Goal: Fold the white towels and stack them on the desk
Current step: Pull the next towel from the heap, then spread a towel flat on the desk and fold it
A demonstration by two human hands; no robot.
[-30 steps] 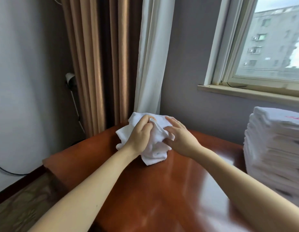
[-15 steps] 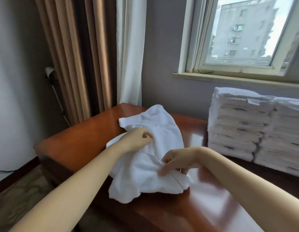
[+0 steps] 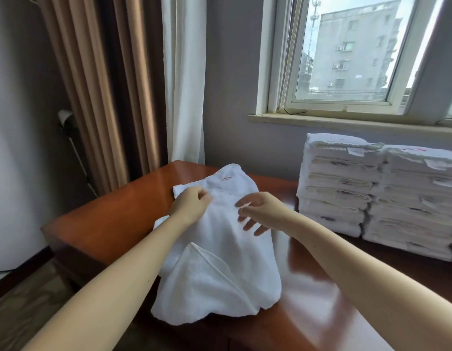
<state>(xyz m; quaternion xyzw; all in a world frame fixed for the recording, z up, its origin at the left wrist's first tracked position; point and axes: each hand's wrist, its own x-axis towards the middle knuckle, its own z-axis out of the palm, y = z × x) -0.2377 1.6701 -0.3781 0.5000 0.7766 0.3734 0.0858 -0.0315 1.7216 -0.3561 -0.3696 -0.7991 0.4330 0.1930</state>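
Note:
A rumpled white towel (image 3: 219, 269) with a small red logo lies partly spread on the red-brown wooden desk (image 3: 111, 219), its near end hanging over the front edge. My left hand (image 3: 190, 205) has its fingers curled and pinches the towel's upper left edge. My right hand (image 3: 257, 214) hovers just above the towel's middle right, fingers loosely spread, holding nothing. Two tall stacks of folded white towels (image 3: 338, 183) stand side by side at the desk's back right.
Brown and white curtains (image 3: 113, 92) hang behind the desk's far left corner. A window with a sill (image 3: 346, 122) is above the stacks. A plug and cable (image 3: 68, 122) run down the left wall. The desk's left edge drops to the floor.
The bunched towel has been pulled open and spread toward me over the desk. My right hand has let go of the fabric and lifted, fingers spread. The view has swung right.

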